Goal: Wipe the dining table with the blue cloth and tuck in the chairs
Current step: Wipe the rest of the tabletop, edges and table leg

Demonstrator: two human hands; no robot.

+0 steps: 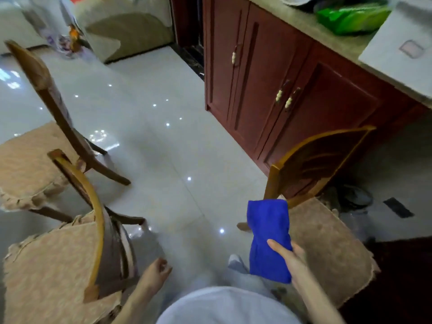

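Right hand (pixel 292 260) gripping, thumb forward; left hand (pixel 155 273) loosely curled, empty, forearm low.

glossy floor (pixel 163 141) — seemingly tile, wooden chairs (pixel 313 160)

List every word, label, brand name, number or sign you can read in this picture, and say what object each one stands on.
No text can be read anywhere in this view.
green packet on the counter: any printing is too blurred to read.
white box on the counter: bears a small pinkish label, blurred, nothing legible.
bag by the sofa: coloured pattern only, no readable words.
blue cloth in the right hand: plain, no label visible.
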